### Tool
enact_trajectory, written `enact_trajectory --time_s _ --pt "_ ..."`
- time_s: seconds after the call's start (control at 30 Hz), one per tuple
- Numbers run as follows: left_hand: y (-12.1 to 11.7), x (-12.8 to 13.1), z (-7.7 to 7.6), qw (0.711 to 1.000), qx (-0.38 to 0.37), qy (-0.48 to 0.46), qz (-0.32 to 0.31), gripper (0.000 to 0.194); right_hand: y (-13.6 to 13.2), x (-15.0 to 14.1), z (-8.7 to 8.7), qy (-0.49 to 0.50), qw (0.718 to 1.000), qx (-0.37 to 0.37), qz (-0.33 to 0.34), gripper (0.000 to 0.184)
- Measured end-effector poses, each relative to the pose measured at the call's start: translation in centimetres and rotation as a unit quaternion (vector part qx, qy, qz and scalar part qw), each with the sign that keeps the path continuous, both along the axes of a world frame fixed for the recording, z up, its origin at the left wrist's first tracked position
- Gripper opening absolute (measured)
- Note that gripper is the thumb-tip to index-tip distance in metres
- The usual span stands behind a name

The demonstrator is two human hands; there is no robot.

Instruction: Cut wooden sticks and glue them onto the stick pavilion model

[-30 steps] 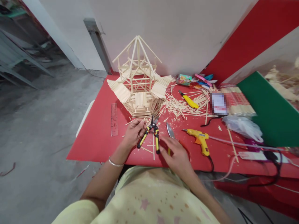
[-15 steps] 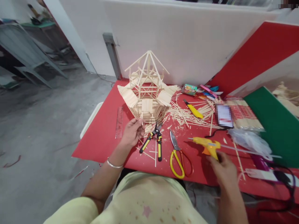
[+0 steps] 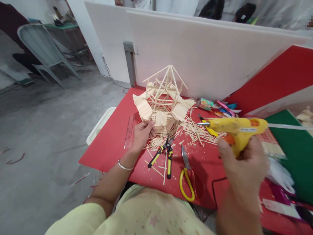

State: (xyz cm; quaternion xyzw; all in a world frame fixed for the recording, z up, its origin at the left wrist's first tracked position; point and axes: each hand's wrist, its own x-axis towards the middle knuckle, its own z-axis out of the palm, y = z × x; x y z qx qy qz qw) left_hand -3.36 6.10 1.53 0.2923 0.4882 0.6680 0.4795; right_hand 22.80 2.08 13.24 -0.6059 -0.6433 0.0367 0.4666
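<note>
In the head view, the right hand (image 3: pixel 246 163) is raised above the right part of the red surface (image 3: pixel 105 143), closed around the grip of a yellow plastic glue gun (image 3: pixel 238 129) with an orange trigger and a metal nozzle. The glue gun's barrel lies nearly level, its long axis running from side to side across the view. The nozzle points to the person's left, towards the loose sticks, and the grip slants down into the palm. A translucent glue stick (image 3: pixel 288 126) runs out of the rear end to the right.

The left hand (image 3: pixel 143 133) is at the near left edge of a pale wooden stick model (image 3: pixel 162 104) with a peaked open roof frame and slatted panels. Its thumb and index finger are pinched together; whether something thin sits between them is too small to tell, and so is whether they touch the model. The model stands upright at the far side of the surface, its peak pointing up.

Black-and-yellow wire cutters (image 3: pixel 168 148) lie near the left hand, handles spread towards the person, jaws pointing away. To their right are metal scissors (image 3: pixel 186 160) with one yellow and one red handle loop, blades pointing away and slightly left. A clear ruler (image 3: pixel 129 131) lies left of the model, lengthwise away from the person. Loose pale sticks (image 3: pixel 193 130) are strewn right of the model, and a yellow-handled cutter knife (image 3: pixel 212 131) is partly hidden behind the glue gun.
</note>
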Motion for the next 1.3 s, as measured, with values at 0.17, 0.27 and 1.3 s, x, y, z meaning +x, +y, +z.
enact_trajectory --time_s 0.17,0.27,1.3 --pt "0.9 -0.2 0.6 1.0 -0.009 0.003 -0.006 0.038 2.1 -2.4 0.6 -0.092 0.995 0.033 -0.016 0.05" --pt "1.3 -0.2 0.9 1.0 -0.021 0.006 -0.015 0.04 3.1 -3.4 0.6 -0.121 0.993 0.019 -0.002 0.049" --pt "1.6 -0.4 1.5 0.997 -0.04 -0.05 -0.048 0.04 6.2 -6.6 -2.1 -0.334 0.94 0.064 -0.006 0.063"
